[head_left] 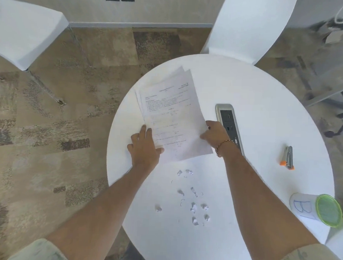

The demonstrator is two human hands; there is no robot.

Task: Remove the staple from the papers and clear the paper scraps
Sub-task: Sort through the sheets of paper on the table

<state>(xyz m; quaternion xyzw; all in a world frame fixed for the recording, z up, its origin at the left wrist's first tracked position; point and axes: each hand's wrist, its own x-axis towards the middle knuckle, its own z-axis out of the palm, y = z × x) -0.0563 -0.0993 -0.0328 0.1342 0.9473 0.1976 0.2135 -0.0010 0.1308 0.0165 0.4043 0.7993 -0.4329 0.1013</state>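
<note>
Both my bare forearms reach forward. My left hand (145, 146) lies flat, fingers straight and spread. My right hand (215, 134) curls at the fingers, wrist bent inward.

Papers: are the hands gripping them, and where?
The right hand pinches the papers at their right edge; the left hand rests flat-fingered on the near left corner.

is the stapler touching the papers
Apart. The head view shows the stapler lying far right of the papers, with bare table and the power socket strip between.
</note>
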